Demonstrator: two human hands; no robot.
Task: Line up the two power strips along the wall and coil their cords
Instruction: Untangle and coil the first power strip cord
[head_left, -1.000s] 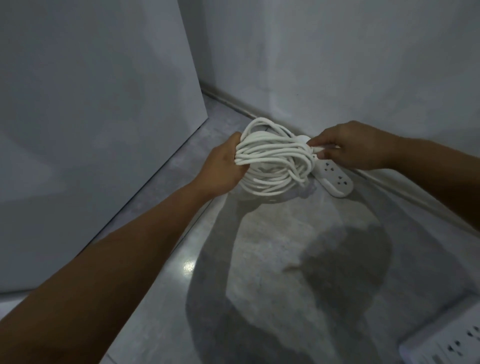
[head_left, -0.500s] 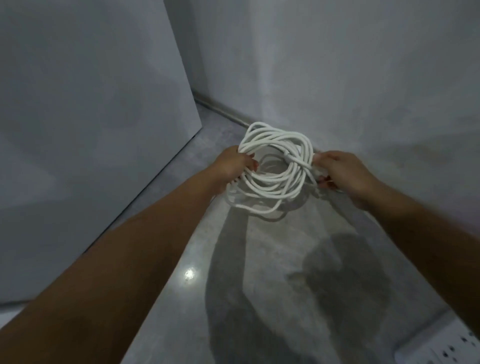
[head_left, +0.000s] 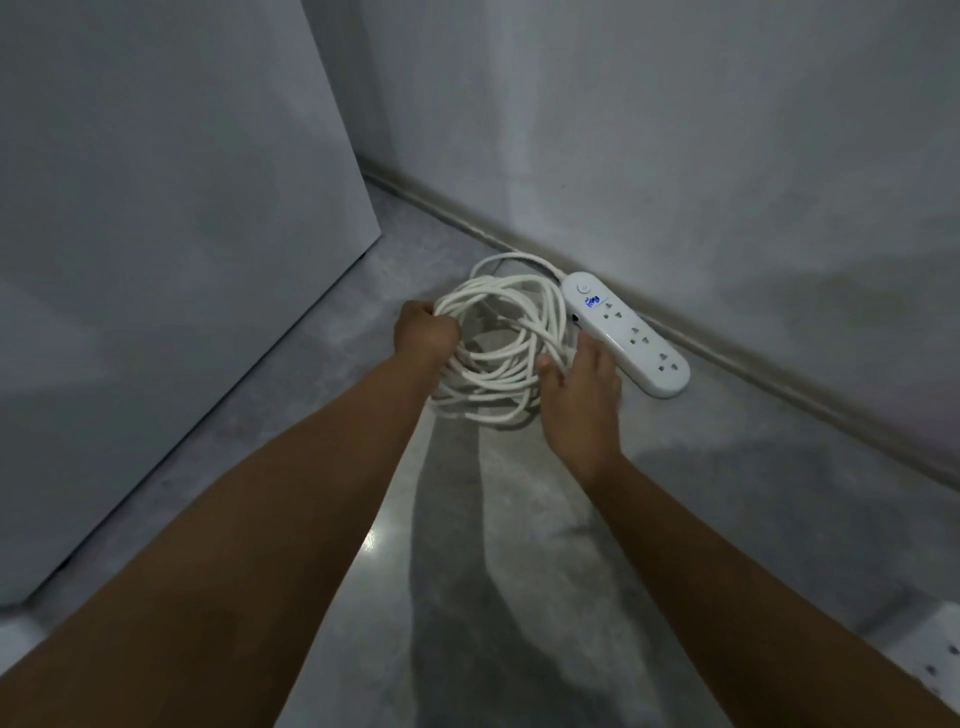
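Note:
A white power strip (head_left: 631, 333) with a lit blue display lies on the floor along the baseboard of the right wall. Its white cord (head_left: 498, 345) is wound in a loose coil just left of it, low over the floor. My left hand (head_left: 423, 332) grips the coil's left side in a fist. My right hand (head_left: 579, 387) holds the coil's right side, fingers hooked into the loops beside the strip. A second white power strip (head_left: 940, 660) shows only as a corner at the bottom right edge.
A large grey panel (head_left: 171, 249) stands on the left, leaving a narrow strip of grey floor (head_left: 519, 545) between it and the right wall (head_left: 727, 156). A baseboard (head_left: 753, 364) runs along the wall's foot.
The coil has come down from mid-air to the floor beside the wall. The power strip, hidden behind my right hand before, now lies in plain view along the baseboard.

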